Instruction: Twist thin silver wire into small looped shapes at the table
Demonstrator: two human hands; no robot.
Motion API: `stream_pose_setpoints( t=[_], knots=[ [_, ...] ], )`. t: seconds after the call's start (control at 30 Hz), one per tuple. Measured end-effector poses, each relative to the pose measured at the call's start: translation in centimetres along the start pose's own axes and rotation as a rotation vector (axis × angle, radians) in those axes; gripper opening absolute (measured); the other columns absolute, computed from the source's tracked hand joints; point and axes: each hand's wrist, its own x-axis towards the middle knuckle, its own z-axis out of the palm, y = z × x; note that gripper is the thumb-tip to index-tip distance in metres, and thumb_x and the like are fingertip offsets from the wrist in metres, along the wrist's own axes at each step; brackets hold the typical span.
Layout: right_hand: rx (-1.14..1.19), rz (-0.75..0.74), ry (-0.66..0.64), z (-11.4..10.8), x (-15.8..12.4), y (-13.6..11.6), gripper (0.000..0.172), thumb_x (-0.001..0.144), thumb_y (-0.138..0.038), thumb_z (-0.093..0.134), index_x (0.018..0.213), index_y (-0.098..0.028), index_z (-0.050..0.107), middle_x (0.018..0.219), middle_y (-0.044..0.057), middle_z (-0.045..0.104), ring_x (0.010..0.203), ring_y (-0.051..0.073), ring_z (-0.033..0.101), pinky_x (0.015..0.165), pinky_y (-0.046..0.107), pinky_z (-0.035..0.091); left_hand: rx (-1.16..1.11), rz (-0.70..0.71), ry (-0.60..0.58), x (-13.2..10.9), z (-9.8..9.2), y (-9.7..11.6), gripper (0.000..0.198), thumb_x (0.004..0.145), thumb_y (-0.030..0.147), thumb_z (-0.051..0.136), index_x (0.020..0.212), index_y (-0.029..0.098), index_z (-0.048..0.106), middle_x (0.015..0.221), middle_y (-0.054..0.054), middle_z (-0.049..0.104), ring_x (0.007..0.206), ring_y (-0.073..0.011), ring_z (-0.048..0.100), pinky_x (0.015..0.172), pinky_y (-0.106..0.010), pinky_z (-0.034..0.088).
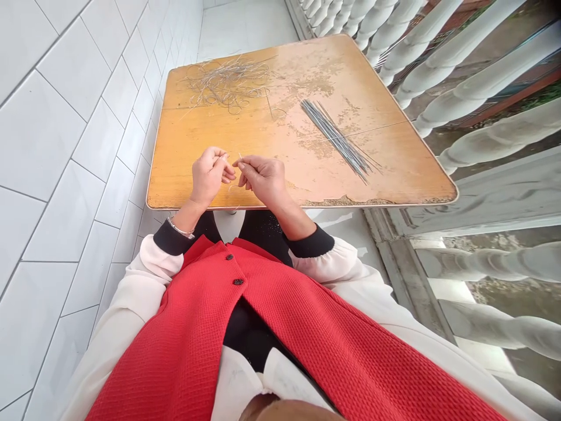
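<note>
My left hand (208,175) is closed in a pinch near the front edge of the wooden table. Close beside it, my right hand (263,177) pinches with thumb and forefinger. Both hold a thin pale wire (234,187); a curl of it hangs below the fingertips, and much of it is too fine to follow. Beyond the hands, a loose tangle of curled wire (230,80) lies at the table's back left. To the right is a bundle of straight grey metal wires (335,140), with one fine wire lying across it.
The tabletop (175,155) has a worn, peeling surface and a chipped front edge. A white tiled wall (87,140) runs close on the left. On the right stands a white balustrade (482,137). My knees are under the table's front edge.
</note>
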Motion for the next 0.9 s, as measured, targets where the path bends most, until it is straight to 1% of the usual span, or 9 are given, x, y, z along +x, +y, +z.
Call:
stream_pose_setpoints(
  t=[0.13, 0.3, 0.4, 0.5, 0.57, 0.63, 0.7, 0.77, 0.9],
  knots=[
    [0.078, 0.083, 0.006, 0.2, 0.0, -0.1, 0.023, 0.09, -0.037, 0.066, 0.08, -0.016, 0.071, 0.048, -0.006, 0.056, 0.04, 0.005, 0.046, 0.042, 0.018, 0.039, -0.06, -0.006, 0.036, -0.2, 0.6, -0.7, 0.011, 0.1, 0.024, 0.047, 0.091, 0.021, 0.05, 0.063, 0.007, 0.065, 0.054, -0.0058, 0.066, 0.055, -0.016, 0.051],
    [0.049, 0.126, 0.042, -0.4, -0.1, -0.1, 0.019, 0.089, -0.033, 0.067, 0.083, -0.016, 0.073, 0.049, -0.005, 0.059, 0.04, 0.005, 0.047, 0.042, 0.017, 0.038, 0.053, 0.063, -0.037, -0.5, -0.3, -0.5, 0.01, 0.095, 0.021, 0.057, 0.085, 0.019, 0.056, 0.074, 0.004, 0.069, 0.069, -0.0055, 0.068, 0.067, -0.016, 0.052],
    [0.004, 0.121, 0.043, -0.8, -0.2, -0.1, 0.022, 0.088, -0.037, 0.069, 0.082, -0.017, 0.074, 0.051, -0.004, 0.061, 0.042, 0.006, 0.049, 0.043, 0.018, 0.039, 0.139, 0.098, -0.034, -0.3, -1.1, 0.1, 0.013, 0.088, 0.015, 0.066, 0.077, 0.017, 0.059, 0.07, 0.005, 0.064, 0.063, -0.0034, 0.06, 0.062, -0.015, 0.048],
    [-0.023, 0.084, 0.009, -0.9, -0.3, -0.2, 0.031, 0.088, -0.047, 0.069, 0.081, -0.017, 0.074, 0.056, -0.002, 0.064, 0.046, 0.007, 0.053, 0.046, 0.018, 0.042, 0.106, -0.007, -0.046, -0.2, -1.3, 1.0, 0.016, 0.089, 0.012, 0.063, 0.074, 0.017, 0.057, 0.064, 0.006, 0.058, 0.055, -0.0027, 0.054, 0.054, -0.014, 0.045],
    [-0.022, 0.055, -0.011, -1.0, -0.2, -0.4, 0.038, 0.089, -0.055, 0.067, 0.089, -0.017, 0.074, 0.058, -0.002, 0.065, 0.047, 0.007, 0.054, 0.047, 0.019, 0.044, 0.073, -0.046, -0.052, -0.3, -1.2, 1.4, 0.016, 0.09, 0.012, 0.061, 0.075, 0.017, 0.057, 0.063, 0.006, 0.058, 0.054, -0.0024, 0.054, 0.053, -0.014, 0.046],
    [-0.021, 0.042, -0.028, -1.1, -0.2, -0.6, 0.043, 0.09, -0.058, 0.064, 0.098, -0.018, 0.073, 0.057, -0.003, 0.064, 0.045, 0.008, 0.054, 0.048, 0.02, 0.045, 0.06, -0.039, -0.042, -0.5, -0.9, 1.5, 0.015, 0.09, 0.011, 0.061, 0.077, 0.017, 0.056, 0.063, 0.006, 0.058, 0.055, -0.002, 0.055, 0.055, -0.013, 0.047],
    [-0.035, 0.04, -0.031, -1.1, -0.2, -0.8, 0.041, 0.091, -0.057, 0.063, 0.099, -0.018, 0.072, 0.055, -0.004, 0.063, 0.044, 0.008, 0.054, 0.048, 0.02, 0.045, 0.053, -0.017, -0.026, -0.7, -0.5, 1.3, 0.015, 0.091, 0.011, 0.061, 0.078, 0.017, 0.057, 0.064, 0.006, 0.059, 0.056, -0.002, 0.056, 0.056, -0.013, 0.048],
    [-0.052, 0.049, -0.011, -1.0, -0.3, -0.9, 0.037, 0.093, -0.054, 0.062, 0.094, -0.018, 0.072, 0.052, -0.004, 0.06, 0.043, 0.008, 0.053, 0.047, 0.021, 0.044, 0.047, 0.021, -0.013, -0.9, -0.1, 0.8, 0.015, 0.092, 0.012, 0.061, 0.079, 0.017, 0.058, 0.065, 0.006, 0.06, 0.056, -0.0022, 0.057, 0.058, -0.014, 0.049],
    [-0.126, 0.024, 0.079, -0.5, -0.5, -0.7, 0.034, 0.095, -0.05, 0.058, 0.09, -0.02, 0.072, 0.051, -0.004, 0.058, 0.045, 0.01, 0.055, 0.051, 0.023, 0.047, 0.016, 0.077, 0.023, -0.9, 0.6, -0.3, 0.014, 0.093, 0.011, 0.06, 0.08, 0.018, 0.058, 0.067, 0.006, 0.061, 0.057, -0.0021, 0.058, 0.061, -0.014, 0.051]
  ],
)
